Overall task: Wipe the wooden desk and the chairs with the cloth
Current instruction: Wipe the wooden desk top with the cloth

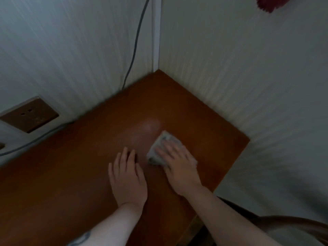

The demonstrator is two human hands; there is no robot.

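I see the pale, crumpled cloth (159,150) flat on the glossy brown wooden surface (88,157), pressed under my right fingers (170,148).

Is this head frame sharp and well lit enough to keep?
Head view: dim and underexposed; motion blur streaks the walls and softens the right hand on the cloth; a soft glare patch sits on the desk; wide-angle bending at the edges.

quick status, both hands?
Left hand: open, flat on the wooden desk, holding nothing.
Right hand: open, palm pressing the cloth onto the desk.
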